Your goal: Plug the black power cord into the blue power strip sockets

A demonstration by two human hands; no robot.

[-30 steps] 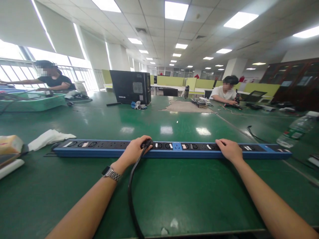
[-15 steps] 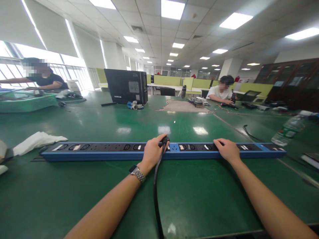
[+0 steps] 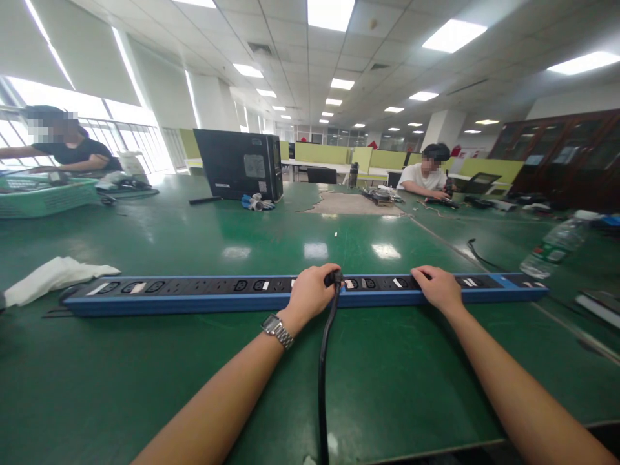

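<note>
A long blue and black power strip lies across the green table, with rows of sockets along its top. My left hand is closed around a black power plug over the middle of the strip, at the blue socket section. From the plug a thick black cable hangs down toward me. Whether the plug's pins sit in a socket is hidden. My right hand grips the strip farther right, thumb and fingers bent over its edge.
A white cloth lies by the strip's left end, and a plastic bottle stands near its right end. Farther back are a black computer case, gloves and a green basket. Two people sit at the table's far sides.
My left hand has moved right along the strip with the plug, now covering the blue socket section. The cable has shifted right with it. My right hand stays on the strip.
</note>
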